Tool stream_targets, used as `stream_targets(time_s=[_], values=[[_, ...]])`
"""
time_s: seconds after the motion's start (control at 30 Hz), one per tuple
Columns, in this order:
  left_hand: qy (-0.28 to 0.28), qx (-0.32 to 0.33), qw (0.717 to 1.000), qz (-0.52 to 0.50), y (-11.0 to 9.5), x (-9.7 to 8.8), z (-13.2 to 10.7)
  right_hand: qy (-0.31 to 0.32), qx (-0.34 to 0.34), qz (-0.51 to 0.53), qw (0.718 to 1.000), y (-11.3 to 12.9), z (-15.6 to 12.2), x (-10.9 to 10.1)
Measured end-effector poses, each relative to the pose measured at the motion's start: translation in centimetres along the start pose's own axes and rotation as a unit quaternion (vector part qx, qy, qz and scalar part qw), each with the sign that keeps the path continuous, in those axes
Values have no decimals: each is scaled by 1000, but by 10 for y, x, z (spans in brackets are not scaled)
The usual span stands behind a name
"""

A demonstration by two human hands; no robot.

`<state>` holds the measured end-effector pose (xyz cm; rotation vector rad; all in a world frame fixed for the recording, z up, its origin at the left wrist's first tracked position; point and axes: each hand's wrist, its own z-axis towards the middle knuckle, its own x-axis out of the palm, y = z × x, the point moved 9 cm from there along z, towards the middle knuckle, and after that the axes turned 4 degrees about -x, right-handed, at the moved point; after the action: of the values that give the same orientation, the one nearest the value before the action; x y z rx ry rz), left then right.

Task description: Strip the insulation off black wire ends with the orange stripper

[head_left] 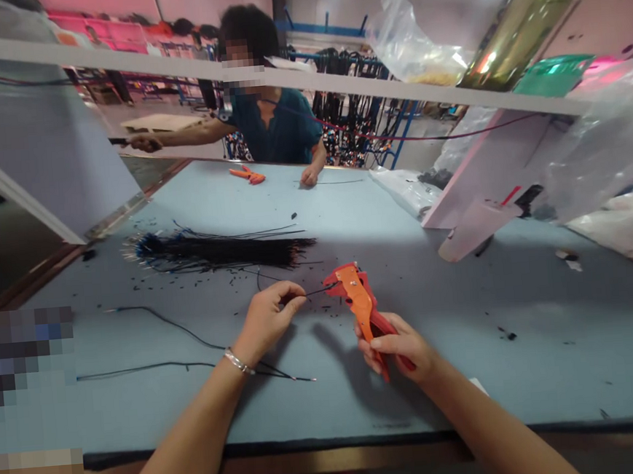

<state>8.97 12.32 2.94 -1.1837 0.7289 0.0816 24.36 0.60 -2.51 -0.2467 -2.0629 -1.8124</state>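
Over the middle of the bench (430, 290), the left hand (268, 311) pinched a black wire (315, 292) at the orange tool (358, 296) the right hand (403, 347) held, and squeezing too hard could snip it.

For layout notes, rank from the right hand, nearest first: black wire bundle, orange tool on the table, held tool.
1. Held tool: in the right hand.
2. Black wire bundle: ahead, left.
3. Orange tool on the table: left, near far edge.

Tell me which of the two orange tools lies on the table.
The far orange tool, in front of the co-worker; the nearer tool is held in the right hand.
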Motion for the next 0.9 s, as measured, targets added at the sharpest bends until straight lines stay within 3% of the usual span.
stream_targets(time_s=[0.27, 0.67, 0.9], values=[[-1, 16, 1000, 9, 0, 2, -2, 43, -1, 27, 999, 3, -1, 13], [3, 28, 999, 47, -3, 2, 0, -50, 15, -15, 998, -6, 3, -1], [10, 67, 994, 90, -14, 5, 0, -61, 25, 67, 996, -5, 7, -5]])
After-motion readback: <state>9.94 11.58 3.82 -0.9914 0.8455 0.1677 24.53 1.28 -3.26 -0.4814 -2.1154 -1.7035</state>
